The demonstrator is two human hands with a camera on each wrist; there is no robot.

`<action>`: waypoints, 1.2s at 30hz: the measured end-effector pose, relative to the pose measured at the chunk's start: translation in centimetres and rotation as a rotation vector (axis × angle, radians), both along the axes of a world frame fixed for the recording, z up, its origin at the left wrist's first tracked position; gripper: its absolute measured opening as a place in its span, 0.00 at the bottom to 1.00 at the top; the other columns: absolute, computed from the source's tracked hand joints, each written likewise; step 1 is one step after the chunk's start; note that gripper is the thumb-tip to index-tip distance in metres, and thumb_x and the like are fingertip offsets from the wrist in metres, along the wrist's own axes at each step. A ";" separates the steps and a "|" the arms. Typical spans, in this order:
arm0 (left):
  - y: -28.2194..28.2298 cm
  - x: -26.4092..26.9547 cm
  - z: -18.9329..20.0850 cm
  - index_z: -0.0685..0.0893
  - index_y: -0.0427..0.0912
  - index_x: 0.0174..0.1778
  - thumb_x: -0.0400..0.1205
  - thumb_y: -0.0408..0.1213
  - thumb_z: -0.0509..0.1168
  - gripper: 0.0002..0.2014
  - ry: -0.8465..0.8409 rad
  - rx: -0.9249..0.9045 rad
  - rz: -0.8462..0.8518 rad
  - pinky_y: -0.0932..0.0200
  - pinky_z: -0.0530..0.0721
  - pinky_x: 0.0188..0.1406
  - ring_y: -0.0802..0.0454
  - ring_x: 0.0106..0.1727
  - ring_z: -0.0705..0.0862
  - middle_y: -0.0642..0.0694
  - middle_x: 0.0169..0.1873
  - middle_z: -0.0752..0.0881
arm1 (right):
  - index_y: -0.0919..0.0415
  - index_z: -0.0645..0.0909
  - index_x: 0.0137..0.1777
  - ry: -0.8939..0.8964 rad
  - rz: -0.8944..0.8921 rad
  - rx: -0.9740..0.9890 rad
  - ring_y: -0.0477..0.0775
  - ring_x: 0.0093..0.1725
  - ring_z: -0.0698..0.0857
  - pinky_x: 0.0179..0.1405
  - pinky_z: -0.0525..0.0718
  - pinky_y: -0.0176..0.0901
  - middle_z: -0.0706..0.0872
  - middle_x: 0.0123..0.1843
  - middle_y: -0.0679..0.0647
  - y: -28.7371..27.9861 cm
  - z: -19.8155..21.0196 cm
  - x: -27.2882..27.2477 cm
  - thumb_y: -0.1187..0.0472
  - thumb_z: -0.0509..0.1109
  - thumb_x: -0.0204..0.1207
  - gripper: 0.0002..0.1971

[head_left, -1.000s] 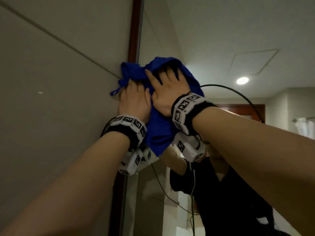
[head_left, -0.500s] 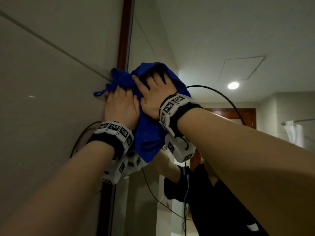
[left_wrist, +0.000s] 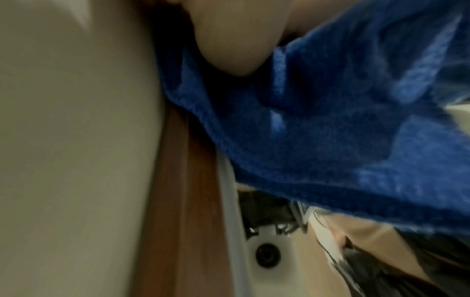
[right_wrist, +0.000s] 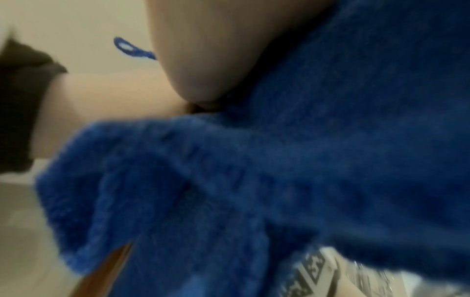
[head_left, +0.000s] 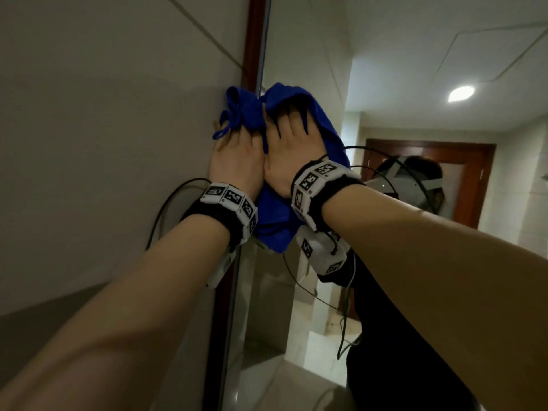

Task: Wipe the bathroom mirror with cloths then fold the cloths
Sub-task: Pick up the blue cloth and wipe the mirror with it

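Observation:
A blue cloth (head_left: 275, 221) is spread against the mirror (head_left: 308, 54) at its left edge, overlapping the brown frame (head_left: 252, 40). My left hand (head_left: 237, 155) presses flat on the cloth's bunched left part, over the frame and wall. My right hand (head_left: 292, 143) presses beside it with spread fingers, whose tips lie under a fold. The left wrist view shows my palm (left_wrist: 223, 40) on the cloth (left_wrist: 330, 120) beside the frame (left_wrist: 172, 180). The blurred right wrist view shows the cloth (right_wrist: 279, 180) under my palm (right_wrist: 203, 60).
A grey tiled wall (head_left: 103, 143) lies left of the frame. The mirror reflects a person in black wearing a headset (head_left: 409, 179), a ceiling light (head_left: 461, 93) and a wooden door (head_left: 474, 179). Black cables (head_left: 166, 209) hang from both wrists.
Both hands have slid the cloth a little down the mirror's left edge. The view has tilted down, so the reflected headset now shows.

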State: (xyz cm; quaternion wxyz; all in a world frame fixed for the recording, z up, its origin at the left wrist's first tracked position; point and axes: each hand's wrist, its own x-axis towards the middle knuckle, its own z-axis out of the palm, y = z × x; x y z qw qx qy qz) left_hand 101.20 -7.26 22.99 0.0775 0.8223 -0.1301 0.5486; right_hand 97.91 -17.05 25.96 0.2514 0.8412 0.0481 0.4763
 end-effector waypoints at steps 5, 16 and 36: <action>0.2 -0.4 -3.5 0.73 0.29 0.69 0.81 0.35 0.40 0.26 0.056 0.026 0.011 0.41 0.66 0.76 0.34 0.63 0.79 0.29 0.60 0.81 | 0.60 0.51 0.84 0.018 0.009 0.001 0.64 0.81 0.57 0.81 0.47 0.59 0.61 0.82 0.61 0.0 -3.4 -0.2 0.51 0.48 0.83 0.31; 0.8 -2.6 -15.0 0.80 0.27 0.59 0.80 0.30 0.48 0.20 0.065 0.107 0.006 0.40 0.80 0.64 0.34 0.55 0.85 0.29 0.52 0.86 | 0.63 0.68 0.77 0.136 0.102 0.089 0.66 0.74 0.70 0.79 0.55 0.57 0.75 0.73 0.63 0.8 -16.2 -0.9 0.56 0.54 0.81 0.25; 1.6 -6.6 -51.4 0.87 0.40 0.58 0.66 0.38 0.81 0.25 0.978 0.419 -0.175 0.46 0.88 0.47 0.40 0.48 0.88 0.38 0.52 0.88 | 0.57 0.44 0.86 1.270 0.115 0.196 0.58 0.85 0.50 0.82 0.51 0.49 0.45 0.87 0.55 -6.6 -47.4 -10.9 0.64 0.53 0.87 0.31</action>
